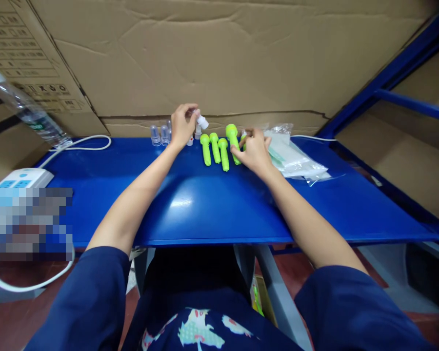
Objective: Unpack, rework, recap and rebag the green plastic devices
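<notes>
Raised above the back of the table, my left hand (183,126) pinches a small clear plastic piece with a white end (203,121), tilted to the right. Below and beside it stand several small clear plastic vials (154,135), partly behind the hand. Lime-green flashlight-shaped tubes (206,150) lie side by side in the middle. My right hand (255,150) is at the right end of this row, its fingers curled around a green tube mostly hidden by them. Its thumb reaches the largest green tube (232,139).
Clear plastic bags (296,156) lie right of my right hand. A water bottle (29,114) leans at the far left, above a white power strip (25,178) with a white cable (91,141). Cardboard (205,58) walls the back of the blue table (190,204); a blue frame bar (417,105) stands right.
</notes>
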The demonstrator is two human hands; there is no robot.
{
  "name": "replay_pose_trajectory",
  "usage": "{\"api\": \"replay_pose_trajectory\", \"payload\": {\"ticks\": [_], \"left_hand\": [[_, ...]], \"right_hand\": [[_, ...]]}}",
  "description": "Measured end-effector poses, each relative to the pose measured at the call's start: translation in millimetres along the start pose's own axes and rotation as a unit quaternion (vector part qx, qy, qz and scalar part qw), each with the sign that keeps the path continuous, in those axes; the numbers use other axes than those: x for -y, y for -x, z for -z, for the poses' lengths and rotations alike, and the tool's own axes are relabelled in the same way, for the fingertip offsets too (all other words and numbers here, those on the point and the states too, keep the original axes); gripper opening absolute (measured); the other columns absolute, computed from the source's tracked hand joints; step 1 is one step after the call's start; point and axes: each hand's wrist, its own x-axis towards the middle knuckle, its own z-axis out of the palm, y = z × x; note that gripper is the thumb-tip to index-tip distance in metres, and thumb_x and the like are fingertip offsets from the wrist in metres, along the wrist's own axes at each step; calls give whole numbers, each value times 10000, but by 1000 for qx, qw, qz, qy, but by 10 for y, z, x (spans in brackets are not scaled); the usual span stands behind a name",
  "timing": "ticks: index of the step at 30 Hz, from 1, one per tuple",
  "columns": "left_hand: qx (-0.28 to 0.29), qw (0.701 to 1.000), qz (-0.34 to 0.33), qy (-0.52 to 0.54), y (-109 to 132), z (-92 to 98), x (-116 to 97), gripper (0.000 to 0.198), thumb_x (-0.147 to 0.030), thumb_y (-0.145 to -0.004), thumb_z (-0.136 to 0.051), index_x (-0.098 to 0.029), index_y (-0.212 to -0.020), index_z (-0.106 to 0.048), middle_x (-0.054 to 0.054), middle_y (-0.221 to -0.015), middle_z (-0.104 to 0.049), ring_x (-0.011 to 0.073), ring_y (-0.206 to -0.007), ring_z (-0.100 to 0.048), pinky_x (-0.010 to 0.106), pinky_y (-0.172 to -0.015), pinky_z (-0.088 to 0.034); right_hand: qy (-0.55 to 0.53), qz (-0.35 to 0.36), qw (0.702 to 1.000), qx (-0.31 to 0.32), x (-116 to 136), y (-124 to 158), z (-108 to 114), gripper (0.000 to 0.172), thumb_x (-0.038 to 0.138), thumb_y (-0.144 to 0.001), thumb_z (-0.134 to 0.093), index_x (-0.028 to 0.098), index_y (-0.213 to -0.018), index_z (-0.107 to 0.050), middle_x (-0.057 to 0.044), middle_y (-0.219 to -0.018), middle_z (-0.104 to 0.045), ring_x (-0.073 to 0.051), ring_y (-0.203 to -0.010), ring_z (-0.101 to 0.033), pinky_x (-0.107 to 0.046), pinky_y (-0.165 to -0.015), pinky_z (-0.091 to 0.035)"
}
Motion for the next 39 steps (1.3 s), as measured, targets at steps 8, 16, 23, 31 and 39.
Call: {"api": "replay_pose_trajectory", "payload": {"ticks": [8, 16, 23, 31, 39], "left_hand": [[-40, 986, 106, 126, 67, 56, 63, 279, -462, -973, -718, -199, -1061, -751, 96, -1090, -770, 211, -1096, -730, 352, -971, -611], [31, 995, 48, 77, 181, 176, 45, 350, -511, -944, -735, -190, -1081, -766, 110, -1149, -791, 226, -1093, -747, 377, -1015, -601], [136, 990, -22, -15, 130, 229, 105, 549, -624, -1010, -566, -174, -1283, -721, 135, -1232, -794, 259, -1175, -740, 414, -1062, -570], [140, 941, 15, -308, 287, 170, 31, 451, -256, -1029, -490, -212, -1464, -603, 161, -1548, -607, 333, -1515, -490, 578, -1276, -306], [184, 890, -75, -410, 425, 186, -160, 454, -112, -986, -387, -221, -1311, -684, 150, -1346, -722, 353, -1399, -554, 667, -1248, -226]], "right_hand": [[-60, 56, 995, 63, 326, 51, 163, 226, 390, -945, -620, 222, -1084, -680, -104, -1065, -783, -279, -906, -721, -423, -868, -557], [-30, 59, 996, 53, 281, 78, 124, 243, 359, -920, -632, 191, -1087, -682, -128, -1003, -783, -294, -910, -735, -408, -831, -546], [-52, 85, 991, 90, 192, 59, 57, 222, 407, -920, -622, 201, -1002, -627, -114, -956, -767, -286, -839, -728, -403, -777, -554], [35, -79, 994, 68, 172, -5, 76, 270, 416, -960, -561, 162, -1003, -643, -168, -905, -742, -338, -893, -723, -471, -836, -568], [120, -143, 976, 115, 42, 49, 2, 388, 488, -918, -643, 114, -979, -731, -240, -942, -717, -450, -1023, -700, -596, -877, -541]]}}
